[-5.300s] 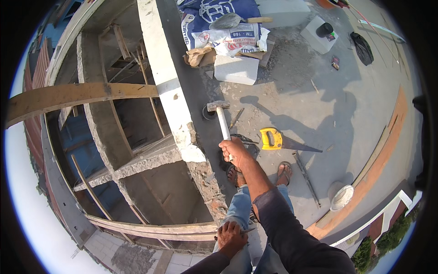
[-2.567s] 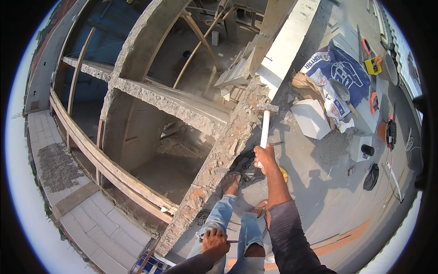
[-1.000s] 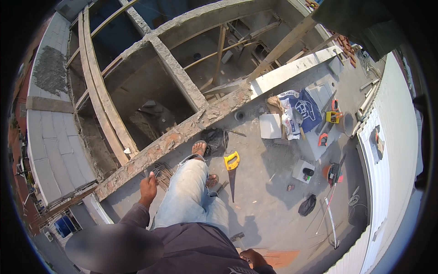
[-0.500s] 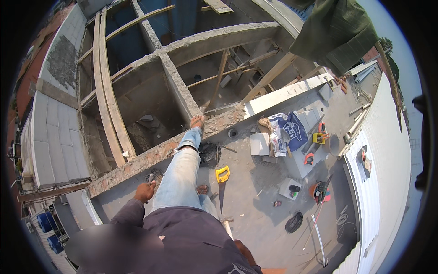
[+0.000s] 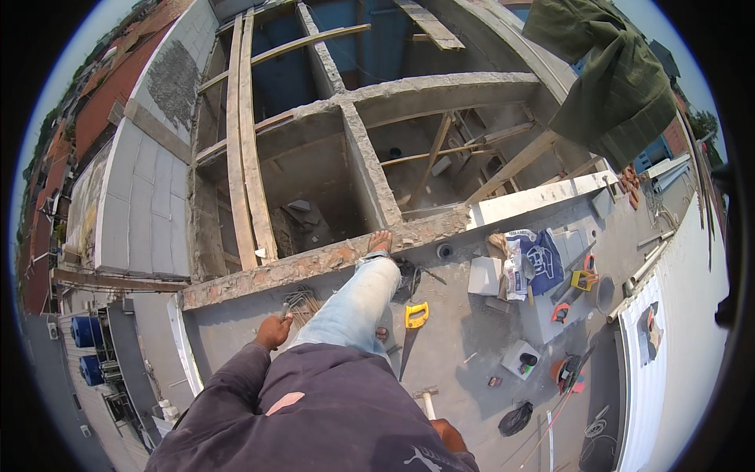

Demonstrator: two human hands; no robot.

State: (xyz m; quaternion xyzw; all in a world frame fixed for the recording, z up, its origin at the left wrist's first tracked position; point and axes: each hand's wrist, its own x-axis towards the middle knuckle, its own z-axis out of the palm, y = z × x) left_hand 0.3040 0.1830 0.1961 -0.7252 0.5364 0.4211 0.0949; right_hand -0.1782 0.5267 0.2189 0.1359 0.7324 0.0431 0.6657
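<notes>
My left hand (image 5: 273, 333) is closed beside my left thigh, around something thin and grey that I cannot make out. Close to it, a bundle of bent thin rods or wires (image 5: 302, 300) lies at the foot of the low wall. Low in the view, my right hand (image 5: 448, 434) is partly hidden by my shirt. It grips a hammer (image 5: 429, 403) with a pale handle, its head pointing away from me. A handsaw (image 5: 412, 332) with a yellow handle lies on the floor ahead of that hand. My bare foot (image 5: 381, 241) rests on the broken brick wall top (image 5: 330, 263).
Beyond the wall, deep openings lie between concrete beams (image 5: 366, 161), crossed by wooden planks (image 5: 241, 141). At right are a blue-and-white sack (image 5: 541, 263), white blocks (image 5: 485, 275), another yellow-handled saw (image 5: 583, 280), a bucket (image 5: 603, 293) and a black bag (image 5: 515, 419). Green cloth (image 5: 617, 94) hangs upper right.
My view has tilted and turned left, so the scene sits further right and lower. More of the hammer shows at my right hand. The foot stays on the wall.
</notes>
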